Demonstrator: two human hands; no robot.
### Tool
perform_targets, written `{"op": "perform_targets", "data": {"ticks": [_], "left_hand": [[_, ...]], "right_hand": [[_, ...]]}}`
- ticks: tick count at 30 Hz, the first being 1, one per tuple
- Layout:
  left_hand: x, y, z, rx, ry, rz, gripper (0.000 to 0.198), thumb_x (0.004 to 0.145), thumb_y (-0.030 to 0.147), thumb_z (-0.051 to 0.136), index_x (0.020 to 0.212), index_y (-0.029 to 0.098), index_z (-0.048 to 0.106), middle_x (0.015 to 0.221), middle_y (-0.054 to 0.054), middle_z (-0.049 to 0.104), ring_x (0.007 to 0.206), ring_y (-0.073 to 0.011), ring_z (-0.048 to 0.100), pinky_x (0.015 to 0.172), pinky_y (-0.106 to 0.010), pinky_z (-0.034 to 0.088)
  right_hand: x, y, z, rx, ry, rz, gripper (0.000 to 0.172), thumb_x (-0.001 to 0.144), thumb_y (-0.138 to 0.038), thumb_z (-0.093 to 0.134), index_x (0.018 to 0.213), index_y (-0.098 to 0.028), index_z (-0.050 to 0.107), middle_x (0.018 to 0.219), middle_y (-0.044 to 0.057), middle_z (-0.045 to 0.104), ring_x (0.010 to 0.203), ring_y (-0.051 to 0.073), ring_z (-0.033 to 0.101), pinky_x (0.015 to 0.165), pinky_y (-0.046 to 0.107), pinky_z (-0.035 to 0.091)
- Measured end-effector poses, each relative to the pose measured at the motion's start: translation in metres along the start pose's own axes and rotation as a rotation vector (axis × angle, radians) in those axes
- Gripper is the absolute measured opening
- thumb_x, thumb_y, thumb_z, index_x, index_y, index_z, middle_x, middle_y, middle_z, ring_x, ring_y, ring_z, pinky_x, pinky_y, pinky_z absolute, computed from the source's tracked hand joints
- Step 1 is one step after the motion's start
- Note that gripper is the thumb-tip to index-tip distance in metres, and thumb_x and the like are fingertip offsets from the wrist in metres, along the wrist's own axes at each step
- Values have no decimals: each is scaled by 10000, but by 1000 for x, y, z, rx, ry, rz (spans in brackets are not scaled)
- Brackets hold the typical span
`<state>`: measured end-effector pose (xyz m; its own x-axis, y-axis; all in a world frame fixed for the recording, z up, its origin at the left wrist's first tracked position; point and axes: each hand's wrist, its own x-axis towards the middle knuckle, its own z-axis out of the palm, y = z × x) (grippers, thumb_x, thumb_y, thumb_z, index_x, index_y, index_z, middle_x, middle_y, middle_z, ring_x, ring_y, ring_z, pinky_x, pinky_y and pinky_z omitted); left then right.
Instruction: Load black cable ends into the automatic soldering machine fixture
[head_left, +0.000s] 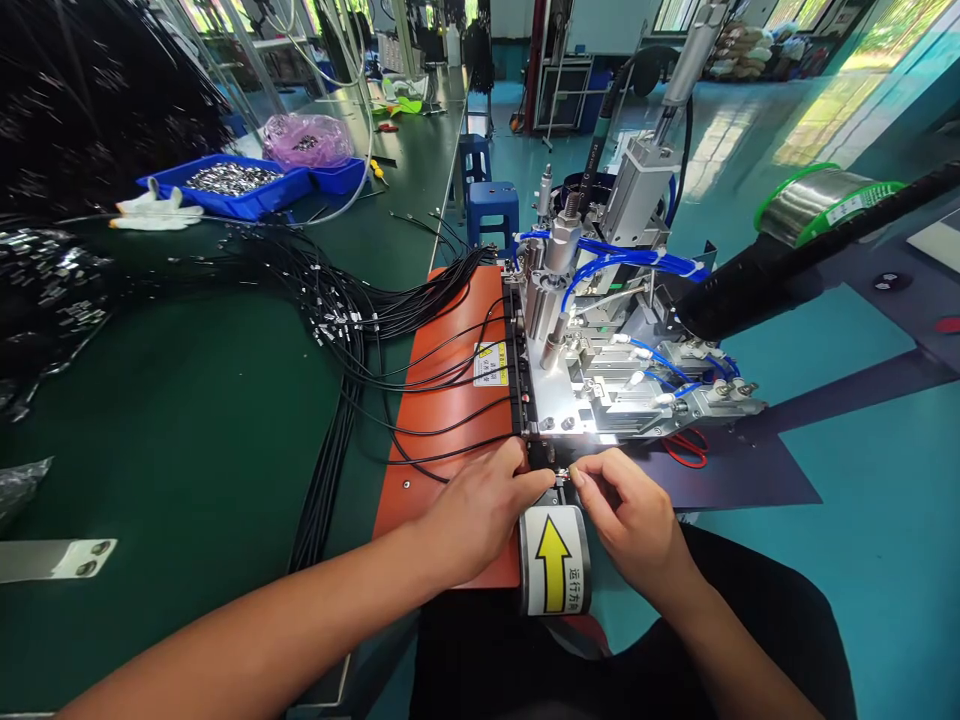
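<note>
1. Green work table [187, 480], cut off at the left; the left forearm covers part of its near end.
2. Silver machine [600, 330], its tall cylinder leaving the top edge; blue tubes [637, 258] obscure its inner parts.
3. Orange plate [457, 420], crossed by cables and partly hidden by the left hand.
4. Black cables [352, 305], too tangled to count; the lower run passes out of sight behind the forearm.
5. Left hand [480, 510], one digit extended to the small metal part; the other fingertips are hidden, so its grip cannot be told.
6. Right hand [634, 515], thumb and forefinger pinched nearly together on the same part.
7. Roller [555, 560], bearing a yellow arrow, just below the fingertips.
8. Small metal part [562, 476], between the two hands at the machine's near end, its shape mostly obscured.
</note>
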<state>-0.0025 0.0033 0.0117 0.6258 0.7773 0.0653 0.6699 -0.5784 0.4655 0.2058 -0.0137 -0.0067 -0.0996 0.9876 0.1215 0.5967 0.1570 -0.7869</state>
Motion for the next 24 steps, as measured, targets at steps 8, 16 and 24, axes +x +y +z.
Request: {"op": "perform_targets", "data": {"ticks": [8,16,24], "left_hand": [[0,-1,1,22,10,12,292,937,185,471,1185,299,577,1058,-40,526,916,-181,564,764,-275,466],[0,3,-3,118,28,44,242,921,178,508,1126,258,609,959,-31,526,802,-167,529,658,-261,418],[-5,9,-13,231,73,22,147,943,170,501,1003,193,633,835,-25,582,797,-199,488,741,-363,404]], "right_hand": [[1,-2,-6,-3,15,8,171,960,-299,518,1035,-228,654,974,40,653,868,193,609,751,298,465],[3,-3,-5,-82,-62,-69,150,957,-242,482,859,-211,591,805,17,581,738,172,550,683,288,428],[7,-12,-5,53,-103,186,215,942,-327,492,785,-214,585,688,-13,575,635,159,538,597,275,408]]}}
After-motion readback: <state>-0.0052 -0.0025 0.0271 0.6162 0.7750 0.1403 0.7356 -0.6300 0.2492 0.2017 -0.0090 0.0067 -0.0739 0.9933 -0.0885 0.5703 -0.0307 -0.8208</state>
